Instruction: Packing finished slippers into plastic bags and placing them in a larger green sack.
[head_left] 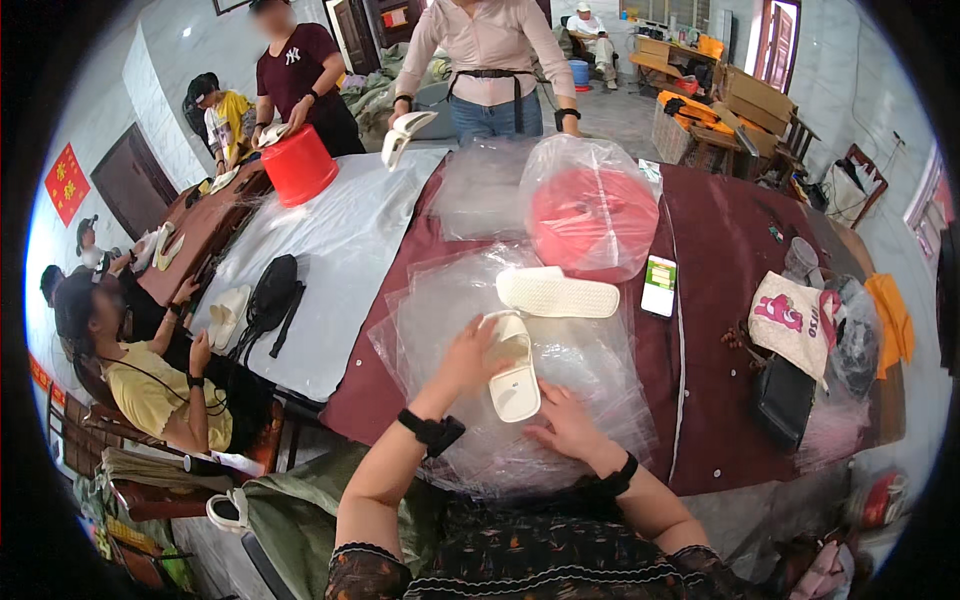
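Note:
A cream slipper (515, 393) lies on a pile of clear plastic bags (600, 370) in front of me, its heel toward me. My left hand (468, 358) is closed around the strap side of this slipper, with its fingertips partly hidden. Beside the heel, my right hand (568, 425) rests low over the bags with fingers apart, holding nothing. Just beyond lies a second cream slipper (560, 294), turned sideways with its textured sole up.
A red roll in clear plastic (592, 215) stands behind the bags. Right of them lie a phone (658, 287), a printed pouch (790, 315) and a black bag (785, 400). Across the table a person holds a white slipper (402, 138); a red bucket (298, 165) stands left.

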